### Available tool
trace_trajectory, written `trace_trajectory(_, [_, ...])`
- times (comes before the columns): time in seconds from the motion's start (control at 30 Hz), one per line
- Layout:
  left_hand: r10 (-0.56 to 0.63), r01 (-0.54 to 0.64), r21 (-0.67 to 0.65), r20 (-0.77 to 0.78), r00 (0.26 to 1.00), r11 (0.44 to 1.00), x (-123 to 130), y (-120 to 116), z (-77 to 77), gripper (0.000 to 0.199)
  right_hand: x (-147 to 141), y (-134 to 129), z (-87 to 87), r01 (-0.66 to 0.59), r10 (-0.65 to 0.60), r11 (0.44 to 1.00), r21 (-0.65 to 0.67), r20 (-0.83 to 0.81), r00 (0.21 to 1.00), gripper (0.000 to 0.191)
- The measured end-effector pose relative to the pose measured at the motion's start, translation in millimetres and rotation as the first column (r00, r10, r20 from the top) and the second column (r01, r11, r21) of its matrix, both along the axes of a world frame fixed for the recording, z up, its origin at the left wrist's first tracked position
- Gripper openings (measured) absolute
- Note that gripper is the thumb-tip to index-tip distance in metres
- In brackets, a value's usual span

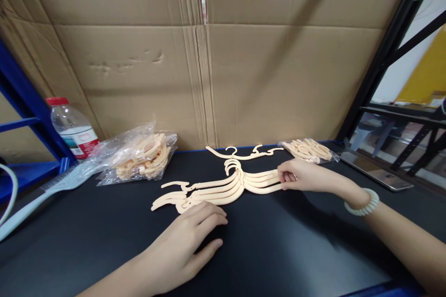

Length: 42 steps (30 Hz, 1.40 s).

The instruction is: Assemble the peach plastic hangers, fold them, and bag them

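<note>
Several cream plastic hangers [219, 189] lie overlapped on the black tabletop, their hooks bunched at the middle. My right hand [292, 175] has its fingers closed round the right ends of these hangers. In front of their left part is my left hand [195, 236], palm down, fingers slightly bent and thumb apart, with nothing held. Part of the lower left hanger arm is hidden behind its fingers. One more cream hanger [244, 154] lies behind the group, apart from my hands.
On the left are a clear bag of cream pieces [142, 158], a pale brush [66, 181] and a red-capped bottle [75, 130]. Another bag [310, 150] and a phone-like flat object [376, 170] lie right. Cardboard [296, 79] stands behind.
</note>
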State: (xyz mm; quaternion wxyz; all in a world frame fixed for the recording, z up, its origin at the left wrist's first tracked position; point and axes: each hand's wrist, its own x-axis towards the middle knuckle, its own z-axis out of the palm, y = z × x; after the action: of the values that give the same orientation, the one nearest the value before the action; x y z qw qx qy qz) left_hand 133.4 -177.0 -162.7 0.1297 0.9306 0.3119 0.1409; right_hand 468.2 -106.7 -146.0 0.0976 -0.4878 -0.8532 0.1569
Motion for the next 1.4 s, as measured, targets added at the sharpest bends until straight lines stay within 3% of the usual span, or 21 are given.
trace_trajectory(0.2, [0.005, -0.005, 0.012, 0.012, 1.000, 1.000, -3, 6, -1.0, 0.025, 1, 0, 1.4, 0.000, 0.000, 1.000, 0.001, -0.029, 1.000, 0.006])
trace_trajectory(0.33, [-0.022, 0.020, 0.056, 0.022, 1.000, 0.998, -4, 5, -0.4, 0.024, 0, 9, 5.6, 0.050, -0.039, 0.988, 0.145, -0.077, 0.996, 0.016])
trace_trajectory(0.6, [-0.110, 0.107, 0.068, 0.051, 0.993, 0.992, 1, -1, 4.5, 0.023, -12, 76, 11.3, 0.056, -0.096, 0.945, 0.323, 0.109, 0.989, 0.024])
trace_trajectory(0.83, [-0.122, 0.118, 0.067, 0.072, 0.990, 0.991, 0, -6, 6.6, 0.024, -35, 125, 4.1, -0.132, 0.025, 0.939, 0.319, 0.317, 0.948, 0.042])
trace_trajectory(1.0, [-0.138, 0.132, 0.066, 0.096, 0.986, 0.989, 1, -7, 8.0, 0.023, -45, 128, 0.3, -0.197, 0.057, 0.920, 0.338, 0.383, 0.922, 0.027])
trace_trajectory(1.13, [-0.151, 0.146, 0.054, 0.105, 0.983, 0.988, 1, -9, 8.5, 0.024, -42, 126, 8.9, -0.183, 0.023, 0.902, 0.392, 0.380, 0.925, 0.017])
trace_trajectory(1.23, [-0.112, 0.114, -0.002, 0.178, 0.978, 0.993, 0, -9, 6.5, 0.024, -39, 122, 19.9, -0.154, -0.008, 0.875, 0.458, 0.332, 0.943, 0.014])
trace_trajectory(1.3, [-0.023, 0.051, -0.095, 0.273, 0.962, 0.994, 0, -8, 4.4, 0.022, -43, 112, 27.5, -0.140, -0.011, 0.847, 0.512, 0.281, 0.960, 0.015])
trace_trajectory(1.37, [0.130, -0.010, -0.283, 0.407, 0.904, 0.959, 2, -5, 2.6, 0.022, -52, 95, 33.8, -0.145, 0.014, 0.819, 0.555, 0.234, 0.972, 0.016])
trace_trajectory(1.4, [0.224, -0.014, -0.405, 0.474, 0.851, 0.914, 3, -4, 2.1, 0.025, -59, 83, 36.1, -0.165, 0.046, 0.803, 0.572, 0.217, 0.975, 0.017])
